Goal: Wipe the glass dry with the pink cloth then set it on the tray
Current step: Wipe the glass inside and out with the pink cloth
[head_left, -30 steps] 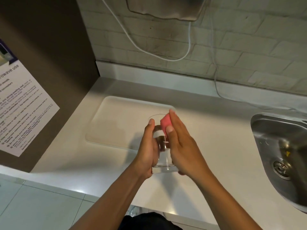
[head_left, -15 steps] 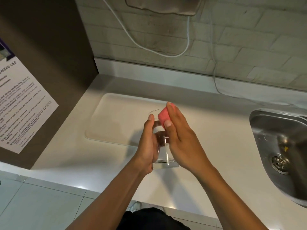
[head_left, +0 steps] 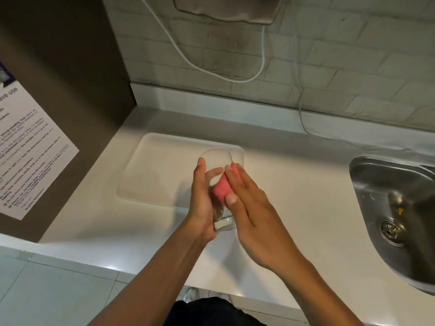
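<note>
A clear drinking glass (head_left: 217,158) is held tilted above the counter, its rim toward the wall. My left hand (head_left: 202,201) grips its left side. My right hand (head_left: 249,203) presses a folded pink cloth (head_left: 222,189) flat against the glass's right side, thumb on the cloth. The white tray (head_left: 155,170) lies on the counter just behind and to the left of the glass. Much of the glass's lower body is hidden by my hands.
A steel sink (head_left: 395,208) is set into the white counter (head_left: 294,184) at the right. A dark cabinet side with a printed notice (head_left: 30,151) stands at the left. White cables (head_left: 259,67) hang along the brick wall behind.
The pink cloth has slid down from the glass's rim to its middle under my right hand. The left hand keeps its hold on the glass.
</note>
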